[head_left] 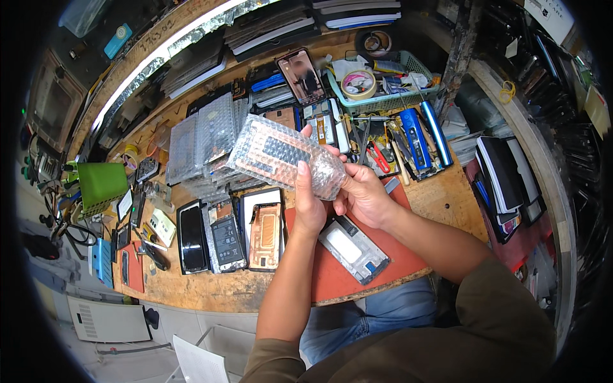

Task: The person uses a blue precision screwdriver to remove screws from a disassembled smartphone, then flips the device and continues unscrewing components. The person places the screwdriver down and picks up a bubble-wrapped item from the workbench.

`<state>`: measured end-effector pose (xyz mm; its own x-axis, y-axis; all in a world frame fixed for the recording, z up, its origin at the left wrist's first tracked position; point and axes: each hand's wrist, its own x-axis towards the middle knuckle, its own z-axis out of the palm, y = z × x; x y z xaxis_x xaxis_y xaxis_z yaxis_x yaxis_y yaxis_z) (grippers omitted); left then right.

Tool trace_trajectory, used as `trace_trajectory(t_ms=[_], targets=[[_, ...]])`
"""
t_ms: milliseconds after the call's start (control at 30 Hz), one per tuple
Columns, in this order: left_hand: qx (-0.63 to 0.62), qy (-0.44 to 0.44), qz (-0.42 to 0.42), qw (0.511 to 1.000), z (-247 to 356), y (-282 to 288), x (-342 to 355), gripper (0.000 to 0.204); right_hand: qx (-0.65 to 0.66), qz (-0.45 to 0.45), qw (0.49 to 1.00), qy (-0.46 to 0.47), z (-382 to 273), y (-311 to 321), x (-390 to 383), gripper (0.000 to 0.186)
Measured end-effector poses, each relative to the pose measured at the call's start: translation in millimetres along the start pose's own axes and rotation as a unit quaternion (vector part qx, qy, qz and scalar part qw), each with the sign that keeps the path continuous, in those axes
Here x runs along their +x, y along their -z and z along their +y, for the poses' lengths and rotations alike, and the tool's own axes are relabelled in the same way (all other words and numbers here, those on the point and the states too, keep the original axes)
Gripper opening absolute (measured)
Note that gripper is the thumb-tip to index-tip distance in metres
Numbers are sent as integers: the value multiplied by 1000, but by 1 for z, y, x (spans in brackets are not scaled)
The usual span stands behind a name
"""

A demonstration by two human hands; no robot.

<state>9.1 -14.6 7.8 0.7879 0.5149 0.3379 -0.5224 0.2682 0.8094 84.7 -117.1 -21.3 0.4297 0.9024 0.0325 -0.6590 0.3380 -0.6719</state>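
Observation:
Above the workbench I hold a bubble-wrap pouch [271, 150] with a dark, flat part showing through the plastic. My left hand [309, 198] grips it from below, thumb on top and fingers behind. At the pouch's crumpled right end, my right hand [369, 196] pinches the plastic. Beneath my hands a silver phone frame [354, 249] lies on a red mat [408, 255]. Left of the mat rest a copper-coloured phone housing [265, 236], an opened phone with its black battery [227, 237] showing, and a dark phone screen [192, 236].
Stacked bubble-wrapped parts [207, 137] stand behind the pouch. A green basket [408, 64] holds tape and small items at the back. Screwdrivers, red-handled pliers [381, 157] and a blue tool [415, 137] lie to the right. A green bin [102, 182] stands at the left.

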Motion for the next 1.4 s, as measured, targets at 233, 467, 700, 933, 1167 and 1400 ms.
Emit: trace_trajectory(t_ms=[233,467,700,933,1167,1400], targets=[[-113,-87,84,986,28,9,9,88,-127,-4,992,8,-7,2,4,14],[-209,-87,70,972,32,23,9,82,-153,14,988,-17,-8,-2,2,15],[-225,-72,42,971,18,18,9,80,-138,36,990,-3,-7,-2,3,14],[-212,-66,23,975,13,13,8,81,-149,77,986,3,1,4,5,18],[-209,-76,40,974,19,15,9,90,-175,75,981,22,1,-1,3,23],[-238,-80,56,966,19,16,7,93,-177,73,981,17,-3,-5,2,23]])
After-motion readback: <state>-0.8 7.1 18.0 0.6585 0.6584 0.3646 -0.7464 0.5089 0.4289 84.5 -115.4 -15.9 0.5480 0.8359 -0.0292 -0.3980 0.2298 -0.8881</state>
